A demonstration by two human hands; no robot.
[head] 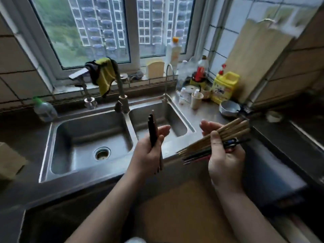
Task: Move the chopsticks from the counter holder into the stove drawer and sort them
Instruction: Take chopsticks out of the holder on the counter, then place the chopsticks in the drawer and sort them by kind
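Chopsticks [228, 131] fan across your right hand [226, 155], palm up beside the sink [70, 130], thumb clamped over them — a grasping grip, tips pointing left. Your left hand [149, 153] stands thumb-up over the sink's front rim, its grip closed round a few dark sticks [152, 130] held near upright. Blur hides how many each hand carries — the fan's far ends smear against the bench [206, 111].

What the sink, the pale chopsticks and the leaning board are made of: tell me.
Sink: apparently stainless steel, grey brushed sheen with reflections. Pale chopsticks in the right hand: likely bamboo or wood, matt tan. Leaning board: probably wood or bamboo, light tan, too blurred for grain.
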